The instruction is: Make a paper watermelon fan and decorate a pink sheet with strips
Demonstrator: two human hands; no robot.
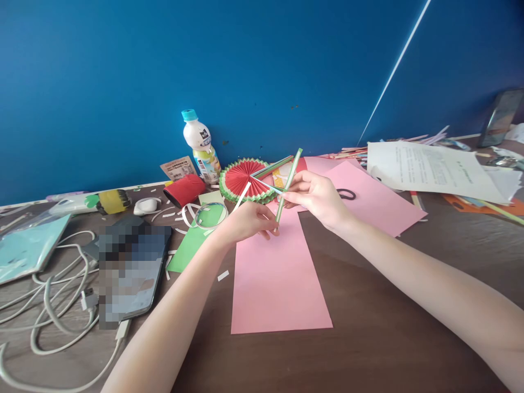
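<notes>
My left hand (248,221) and my right hand (317,197) meet above a pink paper sheet (276,278) on the dark table. Both pinch a bundle of thin folded paper strips (289,180), green and white, which fan out upward and to the left. The left hand holds the lower ends, the right hand grips the strips a little higher. Just behind the hands lies a round pleated paper fan (241,179), red with a green rim, like a watermelon slice.
A white bottle with a teal cap (200,144) leans at the blue wall. A phone (133,267), white cables (53,311), a red roll (184,190), a tape ring (210,214) and green paper (189,245) lie left. More pink paper (374,202) and printed sheets (429,169) lie right.
</notes>
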